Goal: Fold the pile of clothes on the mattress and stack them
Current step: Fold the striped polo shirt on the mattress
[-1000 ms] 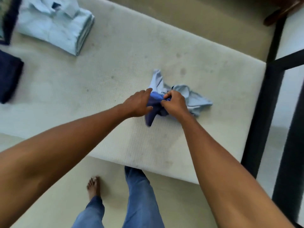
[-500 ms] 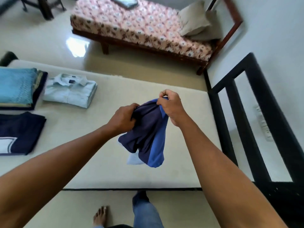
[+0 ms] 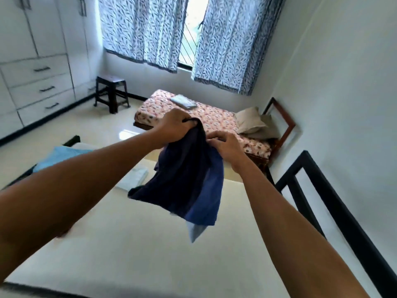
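The cream mattress (image 3: 150,261) lies nearest and serves as the folding surface, with a bare stretch under the arms where a piece could be laid flat. Above it hangs the dark blue garment (image 3: 187,186), lifted clear of the mattress so its own weight pulls it straight; a paler patch dangles from its lowest corner, and the blur leaves it unclear whether it is a shirt or shorts. The left hand (image 3: 175,125) has its fingers curled round the bunched top edge, carrying most of the weight, while the right hand (image 3: 225,147), just beside it and lower, pinches the cloth between thumb and fingertips, probably feeling for a seam or corner to spread. Farther along the mattress, a pale folded shirt (image 3: 134,178) and a light blue folded stack (image 3: 58,157) sit well apart from the working area, likely so finished pieces are not disturbed. Beyond the mattress stand a floral bed (image 3: 214,119), a dark stool (image 3: 111,91) and patterned curtains (image 3: 141,31).
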Motion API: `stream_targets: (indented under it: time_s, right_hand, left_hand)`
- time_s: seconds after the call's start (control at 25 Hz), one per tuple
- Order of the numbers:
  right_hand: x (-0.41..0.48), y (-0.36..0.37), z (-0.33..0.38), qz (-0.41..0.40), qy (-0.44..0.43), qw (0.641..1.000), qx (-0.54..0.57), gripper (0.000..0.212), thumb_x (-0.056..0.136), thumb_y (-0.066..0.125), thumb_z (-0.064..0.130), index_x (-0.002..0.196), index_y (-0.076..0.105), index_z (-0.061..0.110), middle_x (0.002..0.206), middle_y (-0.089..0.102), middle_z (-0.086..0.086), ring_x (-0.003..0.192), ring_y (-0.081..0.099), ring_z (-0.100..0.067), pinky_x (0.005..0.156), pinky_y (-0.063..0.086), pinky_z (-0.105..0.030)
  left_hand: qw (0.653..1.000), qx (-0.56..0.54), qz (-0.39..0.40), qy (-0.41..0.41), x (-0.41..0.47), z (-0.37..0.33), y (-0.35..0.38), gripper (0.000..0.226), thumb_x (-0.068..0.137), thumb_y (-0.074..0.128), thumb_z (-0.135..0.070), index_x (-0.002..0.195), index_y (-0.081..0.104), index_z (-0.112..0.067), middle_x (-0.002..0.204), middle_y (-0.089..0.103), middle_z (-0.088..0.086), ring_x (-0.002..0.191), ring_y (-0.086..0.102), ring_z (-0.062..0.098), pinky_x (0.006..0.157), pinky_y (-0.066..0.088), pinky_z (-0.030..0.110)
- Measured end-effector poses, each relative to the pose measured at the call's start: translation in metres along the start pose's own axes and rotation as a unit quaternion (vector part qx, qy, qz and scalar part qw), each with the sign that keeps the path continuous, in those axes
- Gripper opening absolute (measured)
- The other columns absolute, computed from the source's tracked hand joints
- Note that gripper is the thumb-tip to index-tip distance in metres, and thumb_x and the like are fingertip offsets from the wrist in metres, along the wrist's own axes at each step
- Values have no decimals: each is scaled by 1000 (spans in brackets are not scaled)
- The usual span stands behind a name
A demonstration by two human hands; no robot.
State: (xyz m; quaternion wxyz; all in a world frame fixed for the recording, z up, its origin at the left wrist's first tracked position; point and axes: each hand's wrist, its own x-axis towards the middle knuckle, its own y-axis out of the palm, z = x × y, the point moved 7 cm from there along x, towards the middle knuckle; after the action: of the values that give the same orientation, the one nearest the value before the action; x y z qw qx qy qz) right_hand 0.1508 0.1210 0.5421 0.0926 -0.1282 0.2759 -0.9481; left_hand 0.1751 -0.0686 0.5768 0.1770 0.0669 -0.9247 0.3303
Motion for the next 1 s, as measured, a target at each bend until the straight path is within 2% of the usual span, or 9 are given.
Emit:
stream_targets:
  time_s: [0.2,0.32,0.4,0.52,0.6,0.72,0.84,0.92,1.0]
  right_hand:
    - [-27,0,59,6,-90,996,8,49,83,69,66,105,73,22,93,73,8,89,64,0,88,50,-34]
    - [-33,22,71,-6,-144,987,-70,77,68,88,59,132,59,30,121,67,12,110,63,-1,96,51,-24]
    - [-26,32,66,-67,-151,976,-142,71,73,85,43,136,59,24,125,67,0,113,65,-15,97,51,-29]
    - [-23,19,72,-136,-144,970,-143,24,85,69,6,105,77,17,92,75,0,85,67,-18,72,41,-18]
    - [-19,16,85,-141,-123,977,-104,25,85,63,0,87,73,23,76,66,10,71,57,-8,65,37,-19]
    - [-10,24,105,-151,-113,979,-73,29,89,61,7,73,59,31,68,60,14,67,52,2,63,37,-22]
    - [-3,28,126,-196,-120,972,-48,13,92,64,20,82,73,21,73,70,7,73,64,-9,68,46,-25]
    - [1,26,140,-202,-140,967,-61,18,91,70,26,77,73,14,64,66,1,64,60,-11,60,42,-27]
    - [4,24,153,-184,-161,966,-88,18,87,76,24,72,74,15,59,63,3,57,55,-8,56,40,-25]
  left_hand:
    - [988,-79,-60,-121,21,-30,-35,38,88,69,-20,56,53,-11,58,50,5,60,46,21,56,35,31]
    - [980,-119,-71,-144,32,-36,-46,29,88,71,-19,63,58,-11,66,56,8,63,54,24,60,44,32]
    - [982,-87,-66,-153,40,-30,-54,23,88,71,-20,71,61,-8,73,59,12,67,58,26,63,46,32]
    - [983,-61,5,-173,42,-7,-65,22,87,73,-22,74,61,-9,77,62,14,63,57,27,57,46,28]
    - [982,21,92,-165,42,7,-69,23,88,72,-30,84,65,-8,88,68,14,69,61,27,61,50,30]
    - [962,167,189,-106,29,3,-71,66,97,49,-70,114,72,-10,119,68,11,105,64,29,89,50,35]
    - [972,-13,234,-31,15,-13,-74,69,91,34,-85,121,73,-35,129,69,-4,116,64,20,100,50,39]
    - [963,-114,237,59,5,-23,-82,55,88,56,-77,118,73,-34,120,74,-6,113,68,18,94,53,37]
    - [972,-76,186,119,8,-21,-89,52,75,79,-65,109,74,-26,103,76,-1,103,71,24,90,54,40]
